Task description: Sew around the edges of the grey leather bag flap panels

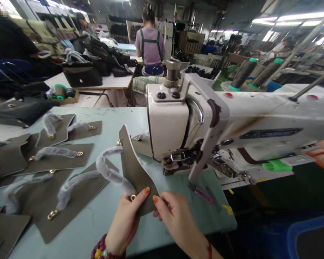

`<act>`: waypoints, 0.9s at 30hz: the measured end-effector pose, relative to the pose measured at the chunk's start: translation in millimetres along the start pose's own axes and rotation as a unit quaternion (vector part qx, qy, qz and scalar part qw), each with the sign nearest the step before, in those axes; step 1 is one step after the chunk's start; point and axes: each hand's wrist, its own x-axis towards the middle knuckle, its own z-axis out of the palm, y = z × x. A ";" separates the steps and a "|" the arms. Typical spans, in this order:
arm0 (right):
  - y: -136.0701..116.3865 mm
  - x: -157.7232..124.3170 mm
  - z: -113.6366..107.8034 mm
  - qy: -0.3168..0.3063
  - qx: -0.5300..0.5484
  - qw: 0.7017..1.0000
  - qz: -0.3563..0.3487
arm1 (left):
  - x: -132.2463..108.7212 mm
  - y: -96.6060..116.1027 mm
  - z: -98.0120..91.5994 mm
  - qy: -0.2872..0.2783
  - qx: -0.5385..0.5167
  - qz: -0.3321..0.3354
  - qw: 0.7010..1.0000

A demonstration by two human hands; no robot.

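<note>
The left hand (123,225) and right hand (178,219) hold a narrow pinching grip on a taupe leather bag flap (135,176), tilted up over the surface (178,226) just beside the sewing machine (172,122). A cardboard tray (70,100) holds thread spools (59,91); a white bin (199,76) holds dark pieces (199,72).

Two thread cones (244,73) stand at right; beyond black handbags (82,76) on a white surface (106,82), a co-worker (150,46) sits, back turned.
</note>
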 end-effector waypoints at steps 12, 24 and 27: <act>2.8 42.2 -10.7 0.050 0.198 0.978 0.037 | 53.3 29.3 33.8 -0.041 0.076 0.015 0.996; 12.4 49.2 0.8 0.104 0.250 0.960 0.066 | 72.2 36.7 41.7 -0.088 0.154 0.081 0.981; 17.7 49.7 3.6 0.103 0.261 0.958 0.060 | 69.7 39.1 41.1 -0.088 0.163 0.097 0.978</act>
